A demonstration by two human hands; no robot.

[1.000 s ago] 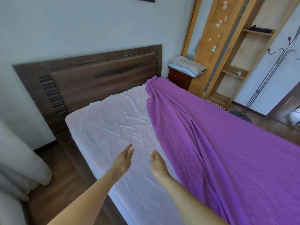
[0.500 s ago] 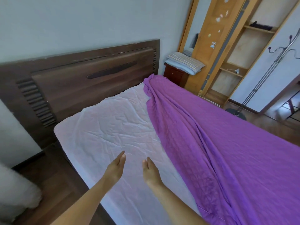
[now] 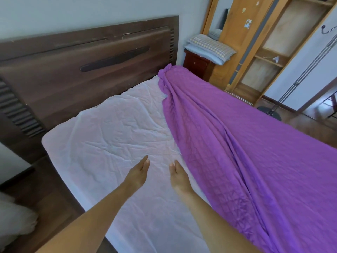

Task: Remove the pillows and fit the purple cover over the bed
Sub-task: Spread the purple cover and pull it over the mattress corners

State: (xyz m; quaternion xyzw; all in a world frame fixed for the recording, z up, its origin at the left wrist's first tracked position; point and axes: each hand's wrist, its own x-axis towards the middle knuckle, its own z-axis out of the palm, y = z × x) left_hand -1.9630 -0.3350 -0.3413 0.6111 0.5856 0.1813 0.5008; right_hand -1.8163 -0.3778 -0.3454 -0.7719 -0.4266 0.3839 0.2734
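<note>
As half a second ago, we hold our left grip (image 3: 139,173) and right grip (image 3: 177,175) empty, fingers straight, over the sheet (image 3: 109,134). The cover (image 3: 237,143) stays bunched just right of the right grip, with the pillows (image 3: 209,48) well beyond it.

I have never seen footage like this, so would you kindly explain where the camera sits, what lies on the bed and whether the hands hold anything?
No robot here: a person wears one camera on the head, looking forward and down, so the two bare arms are their own. The left hand and right hand reach out open, fingers straight, over the white sheet; neither holds anything. The purple cover drapes the right side, its edge bunched along the middle. Two pillows are stacked on the nightstand beside the headboard.
</note>
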